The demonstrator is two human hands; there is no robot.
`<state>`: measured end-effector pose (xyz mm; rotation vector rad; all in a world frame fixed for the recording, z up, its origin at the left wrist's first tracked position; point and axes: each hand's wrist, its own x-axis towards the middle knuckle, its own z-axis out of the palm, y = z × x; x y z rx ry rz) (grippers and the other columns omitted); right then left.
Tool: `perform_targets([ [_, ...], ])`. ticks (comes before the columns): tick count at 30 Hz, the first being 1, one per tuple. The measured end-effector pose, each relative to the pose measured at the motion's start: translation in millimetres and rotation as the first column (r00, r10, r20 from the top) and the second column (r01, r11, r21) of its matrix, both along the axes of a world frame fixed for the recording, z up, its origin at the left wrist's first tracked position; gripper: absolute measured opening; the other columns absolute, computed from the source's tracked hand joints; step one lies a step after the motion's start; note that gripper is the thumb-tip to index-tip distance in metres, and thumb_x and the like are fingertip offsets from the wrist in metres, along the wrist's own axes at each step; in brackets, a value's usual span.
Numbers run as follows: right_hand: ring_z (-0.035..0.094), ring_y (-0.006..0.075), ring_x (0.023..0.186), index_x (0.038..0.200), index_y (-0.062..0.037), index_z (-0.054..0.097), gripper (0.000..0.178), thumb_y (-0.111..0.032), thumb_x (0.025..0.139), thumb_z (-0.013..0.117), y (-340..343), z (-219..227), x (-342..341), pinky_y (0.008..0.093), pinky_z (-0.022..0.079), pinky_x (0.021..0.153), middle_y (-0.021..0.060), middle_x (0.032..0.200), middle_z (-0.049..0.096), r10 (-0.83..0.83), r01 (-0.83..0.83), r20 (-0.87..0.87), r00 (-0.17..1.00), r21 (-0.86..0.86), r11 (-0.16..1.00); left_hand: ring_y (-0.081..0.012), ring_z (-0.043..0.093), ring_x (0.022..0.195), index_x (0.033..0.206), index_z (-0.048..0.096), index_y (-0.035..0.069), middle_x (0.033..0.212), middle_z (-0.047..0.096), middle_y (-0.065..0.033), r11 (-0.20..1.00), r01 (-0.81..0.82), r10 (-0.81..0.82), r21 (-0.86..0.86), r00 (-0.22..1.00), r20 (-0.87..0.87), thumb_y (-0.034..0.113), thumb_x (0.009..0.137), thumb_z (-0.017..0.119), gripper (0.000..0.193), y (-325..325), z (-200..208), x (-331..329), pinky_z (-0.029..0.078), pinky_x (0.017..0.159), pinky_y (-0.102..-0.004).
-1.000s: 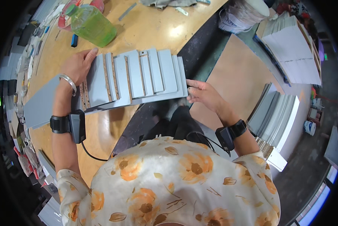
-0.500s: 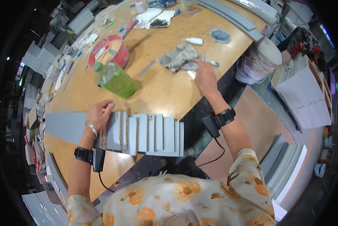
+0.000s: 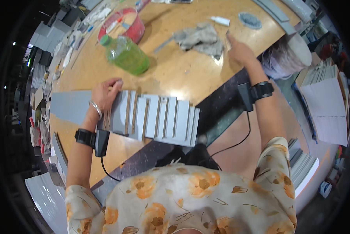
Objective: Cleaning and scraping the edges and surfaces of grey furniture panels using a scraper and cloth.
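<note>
A fanned row of overlapping grey boards [image 3: 151,117], with brown strips showing along several edges, lies at the table's near edge. My left hand [image 3: 106,93], fingers curled together, is closed at the far edge of the row's left end. A longer grey board [image 3: 71,104] extends left from beneath it. Past the table's right part, my right hand [image 3: 241,50] is held beside a crumpled grey rag [image 3: 202,39], apart from it. Its fingers are bent together around something small with a dark tip, mostly hidden. A white tube [image 3: 220,20] lies beyond the rag.
Left of the rag stand a bottle of green liquid [image 3: 128,56] and a red tub [image 3: 135,29]. A thin metal strip [image 3: 163,44] touches the rag. A grey round lid [image 3: 249,20] lies far right. A wrapped bucket [image 3: 286,54] and stacked white boards [image 3: 325,105] stand beyond the table.
My right hand has come off the rag and moved right. The small tool beside it no longer shows on the table. The whole view has shifted; my left hand stays at the boards.
</note>
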<state>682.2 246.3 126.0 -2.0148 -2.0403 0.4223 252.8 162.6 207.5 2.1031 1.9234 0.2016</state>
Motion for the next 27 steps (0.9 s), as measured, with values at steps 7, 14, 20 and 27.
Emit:
perform_targets([
  [7, 0.057, 0.0138, 0.065, 0.139, -0.0032, 0.029, 0.056, -0.013, 0.087, 0.048, -137.7, -9.6, -9.2, 0.0261, 0.047, 0.057, 0.0092, 0.077, 0.059, -0.196, 0.28, -0.819, 0.54, -0.046, 0.959, -0.0273, 0.065, 0.081, 0.103, 0.065, 0.003, 0.086, 0.067, -0.0147, 0.999, 0.052, -0.051, -0.008, 0.992, 0.114, 0.039, 0.088, 0.053, 0.04, 1.0, -17.6, -6.0, 0.049, 0.073, -0.0329],
  [14, 0.049, 0.009, 0.055, 0.134, -0.0023, 0.038, 0.043, -0.011, 0.093, 0.043, -311.3, -33.7, -107.5, 0.0235, 0.042, 0.05, 0.0025, 0.072, 0.053, -0.578, 0.412, -0.739, 0.346, -0.434, 0.801, -0.0229, 0.064, 0.079, 0.104, 0.064, 0.002, 0.084, 0.067, -0.0143, 0.969, 0.247, -0.239, -0.001, 0.939, 0.249, 0.035, 0.091, 0.053, 0.037, 1.0, -28.2, -13.0, 0.048, 0.072, -0.0307],
  [20, 0.053, 0.0117, 0.061, 0.136, -0.0033, 0.035, 0.044, -0.009, 0.093, 0.043, -360.6, -31.5, -173.5, 0.0259, 0.046, 0.059, 0.0064, 0.081, 0.057, -0.506, 0.384, -0.784, 0.361, -0.37, 0.846, -0.0259, 0.062, 0.092, 0.109, 0.062, 0.002, 0.1, 0.065, -0.0166, 0.907, 0.418, -0.419, 0.053, 0.884, 0.208, 0.032, 0.089, 0.057, 0.036, -3.7, -21.2, -14.0, 0.046, 0.082, -0.032],
  [27, 0.058, 0.0184, 0.067, 0.131, -0.0015, 0.04, 0.042, -0.011, 0.091, 0.048, -359.4, -37.0, -192.4, 0.0319, 0.047, 0.066, 0.0134, 0.086, 0.06, -0.469, 0.426, -0.682, 0.561, -0.247, 0.87, -0.028, 0.06, 0.097, 0.11, 0.059, 0.001, 0.099, 0.065, -0.0148, 0.759, 0.504, -0.602, 0.413, 0.785, 0.149, 0.02, 0.087, 0.06, 0.03, -3.0, -25.2, -23.6, 0.044, 0.087, -0.0328],
])
